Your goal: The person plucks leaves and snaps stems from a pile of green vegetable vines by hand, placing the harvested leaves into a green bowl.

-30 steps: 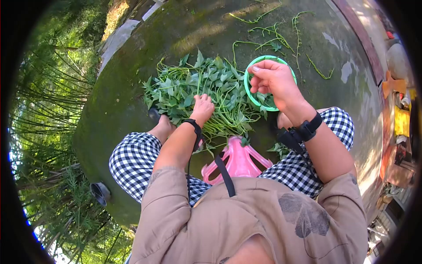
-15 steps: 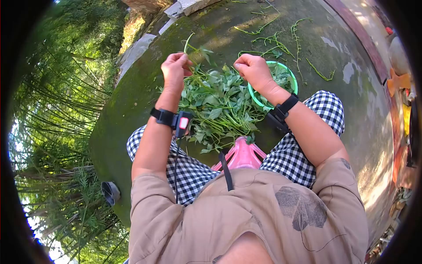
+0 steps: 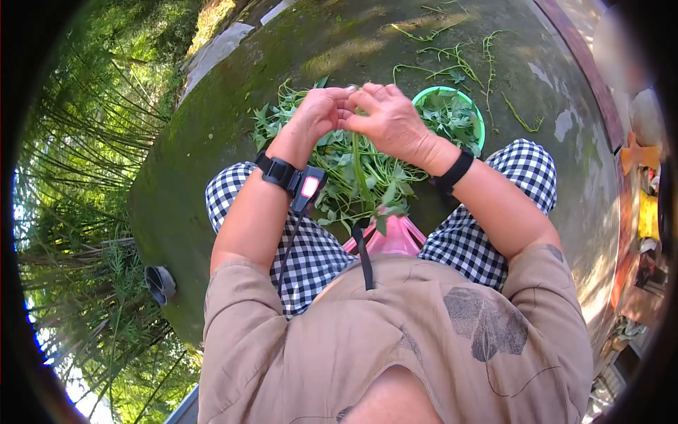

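My left hand [image 3: 321,113] and my right hand [image 3: 387,120] meet above a heap of leafy green stems [image 3: 339,166]. A green stem [image 3: 358,166] hangs down from between them, its leaves reaching toward the pink plastic seat. Both hands have their fingers closed at its upper end; the exact grip is partly hidden by the fingers. Just right of my right hand stands a light green basket [image 3: 482,131] with leaves [image 3: 448,115] inside.
Loose bare stems [image 3: 487,67] lie on the mossy concrete ground [image 3: 205,141] beyond the basket. The pink seat [image 3: 392,237] is between my knees. A grey pot [image 3: 160,284] sits at the left edge near bushes. Assorted items line the right side.
My left hand lifted a leafy stem from the heap and then moved right. My right hand came away from the basket to meet it, and the stem now hangs between them.
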`<state>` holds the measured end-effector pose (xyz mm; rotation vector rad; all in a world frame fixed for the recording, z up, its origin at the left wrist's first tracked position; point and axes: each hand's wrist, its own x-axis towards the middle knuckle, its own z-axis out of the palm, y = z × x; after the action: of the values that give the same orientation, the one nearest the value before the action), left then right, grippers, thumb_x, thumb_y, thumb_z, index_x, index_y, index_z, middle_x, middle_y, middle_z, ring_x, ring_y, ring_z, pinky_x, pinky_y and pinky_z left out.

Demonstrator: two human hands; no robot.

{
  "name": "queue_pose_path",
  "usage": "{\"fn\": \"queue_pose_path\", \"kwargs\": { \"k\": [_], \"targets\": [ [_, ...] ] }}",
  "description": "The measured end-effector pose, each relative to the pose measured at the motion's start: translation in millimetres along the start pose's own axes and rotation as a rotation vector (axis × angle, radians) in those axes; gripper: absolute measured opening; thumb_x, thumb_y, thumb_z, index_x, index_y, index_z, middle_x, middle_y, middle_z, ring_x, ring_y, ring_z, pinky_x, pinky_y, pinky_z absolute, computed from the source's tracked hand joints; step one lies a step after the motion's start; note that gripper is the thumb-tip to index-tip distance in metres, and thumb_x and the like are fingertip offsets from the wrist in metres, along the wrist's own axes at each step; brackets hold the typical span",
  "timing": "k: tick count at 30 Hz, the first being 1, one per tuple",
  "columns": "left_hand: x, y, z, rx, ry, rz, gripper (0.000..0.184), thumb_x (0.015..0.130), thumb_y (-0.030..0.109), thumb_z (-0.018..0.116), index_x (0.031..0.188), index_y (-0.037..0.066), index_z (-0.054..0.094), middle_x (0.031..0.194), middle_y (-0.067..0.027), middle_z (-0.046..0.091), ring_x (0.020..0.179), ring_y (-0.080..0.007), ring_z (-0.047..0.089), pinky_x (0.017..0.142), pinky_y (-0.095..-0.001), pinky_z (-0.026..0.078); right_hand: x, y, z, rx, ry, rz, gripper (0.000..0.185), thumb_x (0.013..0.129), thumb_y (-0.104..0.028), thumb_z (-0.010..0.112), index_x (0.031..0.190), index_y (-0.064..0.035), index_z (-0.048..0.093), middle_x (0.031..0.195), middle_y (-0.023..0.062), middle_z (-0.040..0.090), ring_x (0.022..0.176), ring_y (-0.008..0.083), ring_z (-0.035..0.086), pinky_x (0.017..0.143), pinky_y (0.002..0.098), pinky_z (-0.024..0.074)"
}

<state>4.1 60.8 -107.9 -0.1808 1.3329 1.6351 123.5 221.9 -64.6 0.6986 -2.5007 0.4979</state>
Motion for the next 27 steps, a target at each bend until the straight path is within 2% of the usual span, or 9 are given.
{"fn": "queue_pose_path", "kwargs": {
  "k": [4,5,8,10,13,18,23,26,27],
  "targets": [
    [-15,29,-12,0.166,0.027,-0.031,0.034,0.095,0.028,0.056,0.113,0.000,0.059,0.093,-0.0113,0.067,0.075,-0.0178,0.066,0.064,-0.0306,0.055,3,45,-16,0.271,-0.039,0.254,0.016,0.076,-0.011,0.065,0.091,-0.0149,0.068,0.091,0.0039,0.065,0.092,0.0255,0.063,0.078,0.0360,0.0479],
    [-16,34,-18,0.167,0.011,-0.018,0.035,0.096,0.029,0.056,0.113,0.000,0.059,0.093,-0.0110,0.067,0.076,-0.0178,0.066,0.066,-0.0313,0.055,2,54,-19,0.584,0.010,0.508,0.011,0.083,-0.010,0.064,0.093,-0.0102,0.067,0.082,0.0030,0.066,0.080,0.0182,0.064,0.073,0.0292,0.0474],
    [-21,45,-30,0.079,-0.081,0.045,0.041,0.095,0.030,0.055,0.121,-0.002,0.055,0.097,-0.0149,0.067,0.075,-0.0217,0.066,0.067,-0.0338,0.055,-2,83,-30,1.069,0.236,0.913,0.010,0.086,-0.016,0.067,0.091,-0.0069,0.068,0.079,0.0022,0.066,0.068,0.0132,0.062,0.061,0.0248,0.0451],
    [-27,46,-27,0.053,-0.214,0.140,0.046,0.095,0.033,0.055,0.127,0.000,0.053,0.101,-0.0149,0.066,0.082,-0.0226,0.066,0.072,-0.0347,0.055,-6,88,-39,1.200,0.241,1.111,0.013,0.091,-0.016,0.063,0.096,-0.0044,0.065,0.074,0.0008,0.062,0.061,0.0118,0.060,0.059,0.0251,0.0475],
    [-44,57,5,0.051,-0.287,0.218,0.054,0.094,0.031,0.057,0.136,0.000,0.045,0.113,-0.0196,0.064,0.083,-0.0265,0.067,0.070,-0.0356,0.056,-19,92,-15,1.575,0.316,1.163,0.020,0.093,-0.020,0.061,0.104,-0.0036,0.063,0.068,0.0001,0.058,0.060,0.0149,0.060,0.056,0.0284,0.0487],
    [-43,61,35,0.043,-0.341,0.289,0.049,0.094,0.020,0.057,0.136,0.000,0.046,0.110,-0.0191,0.065,0.083,-0.0242,0.067,0.069,-0.0338,0.056,-11,75,-1,1.850,0.250,1.155,0.027,0.095,-0.025,0.059,0.109,-0.0012,0.060,0.065,0.0001,0.052,0.060,0.0172,0.058,0.058,0.0320,0.0488],
    [-33,55,51,0.057,-0.342,0.301,0.041,0.092,0.016,0.059,0.129,-0.001,0.054,0.105,-0.0167,0.066,0.081,-0.0230,0.068,0.068,-0.0328,0.056,-2,64,-6,1.840,0.215,1.132,0.028,0.095,-0.025,0.060,0.108,-0.0007,0.060,0.070,0.0026,0.056,0.064,0.0175,0.059,0.060,0.0318,0.0494],
    [-33,52,55,0.039,-0.348,0.310,0.042,0.091,0.014,0.060,0.129,-0.002,0.053,0.106,-0.0162,0.066,0.081,-0.0229,0.068,0.065,-0.0324,0.056,-11,65,13,1.699,0.342,1.122,0.031,0.094,-0.028,0.062,0.108,-0.0012,0.060,0.075,0.0029,0.060,0.061,0.0162,0.058,0.060,0.0297,0.0512],
    [-32,52,55,0.034,-0.357,0.307,0.038,0.090,0.012,0.061,0.125,-0.002,0.057,0.108,-0.0156,0.066,0.080,-0.0233,0.068,0.064,-0.0325,0.057,-18,62,9,1.763,0.298,0.903,0.032,0.092,-0.027,0.064,0.111,-0.0016,0.061,0.085,0.0047,0.065,0.068,0.0154,0.063,0.062,0.0281,0.0541]
  ]
}}
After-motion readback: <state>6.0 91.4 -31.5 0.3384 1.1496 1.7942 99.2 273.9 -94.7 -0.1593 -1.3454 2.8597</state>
